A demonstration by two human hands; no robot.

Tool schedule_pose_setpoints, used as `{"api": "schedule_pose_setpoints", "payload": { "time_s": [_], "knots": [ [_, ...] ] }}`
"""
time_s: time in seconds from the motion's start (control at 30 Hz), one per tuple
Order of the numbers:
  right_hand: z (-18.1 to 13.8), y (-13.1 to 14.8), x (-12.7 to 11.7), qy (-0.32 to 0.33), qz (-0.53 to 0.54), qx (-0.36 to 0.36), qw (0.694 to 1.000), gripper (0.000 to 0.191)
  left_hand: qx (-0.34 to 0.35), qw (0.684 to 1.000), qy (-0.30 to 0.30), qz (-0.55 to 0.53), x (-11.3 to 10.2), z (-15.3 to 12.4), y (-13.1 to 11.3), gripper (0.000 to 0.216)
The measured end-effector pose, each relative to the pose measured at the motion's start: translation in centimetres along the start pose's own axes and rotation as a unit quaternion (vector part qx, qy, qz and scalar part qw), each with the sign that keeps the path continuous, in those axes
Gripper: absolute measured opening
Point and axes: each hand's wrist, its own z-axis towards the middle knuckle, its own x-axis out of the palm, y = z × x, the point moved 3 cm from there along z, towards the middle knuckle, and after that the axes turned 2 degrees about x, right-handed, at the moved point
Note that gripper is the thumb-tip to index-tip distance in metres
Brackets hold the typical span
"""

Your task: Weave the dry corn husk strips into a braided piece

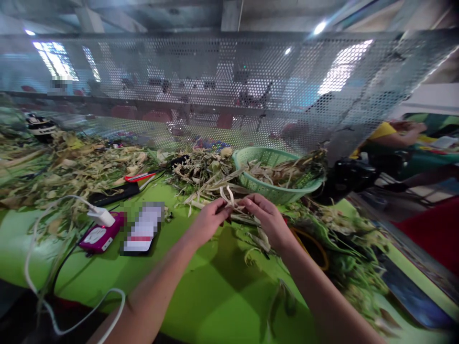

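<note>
Stalk (233,206): a pale, dried plant piece with loose strips curling up from it, held between both hands above the green table (201,296), just in front of the green basket (276,188). I judge it light, limp and brittle; the strips would tear if pulled hard, so the firmer stem end is the place to grip, not the curling tips.

Left hand (210,220): fingers closed in a pinch on the stalk's left end. Right hand (267,217): fingers curled down onto its right end.

Surroundings: a heap of husks (82,165) covers the far left of the table, and more greenery (344,243) lies to the right. A pink charger (101,234) with a white cable (39,224) sits near the left forearm, well apart from the stalk. A perforated screen (229,91) closes off the far side. Another person's arm (394,138) shows at far right.
</note>
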Motion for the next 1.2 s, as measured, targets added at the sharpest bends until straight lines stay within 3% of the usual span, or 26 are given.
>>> {"api": "schedule_pose_setpoints", "payload": {
  "time_s": [0.1, 0.6, 0.77, 0.9, 1.2],
  "knots": [
    [-0.1, -0.3, 0.5, 0.051, -0.059, -0.008, 0.997, 0.032, -0.011, 1.000, -0.003, -0.028, -0.1, -0.1, 0.1, 0.032],
    [-0.1, -0.5, 0.9, 0.056, -0.081, -0.047, 0.994, 0.028, -0.092, 0.967, -0.048, -0.233, 0.2, 0.1, 1.4, 0.029],
    [-0.2, -0.4, 0.8, 0.054, -0.056, -0.021, 0.997, 0.026, -0.062, 0.980, -0.054, -0.181, -0.5, 0.1, 1.1, 0.025],
    [-0.2, -0.2, 1.0, 0.079, 0.031, 0.004, 0.996, 0.022, -0.008, 0.997, -0.016, -0.079, -0.7, 0.2, 0.6, 0.031],
    [-0.1, -1.4, 1.0, -0.010, 0.142, 0.042, 0.989, 0.023, 0.035, 0.995, 0.071, -0.060, 0.8, 0.2, 0.4, 0.041]
  ]
}}
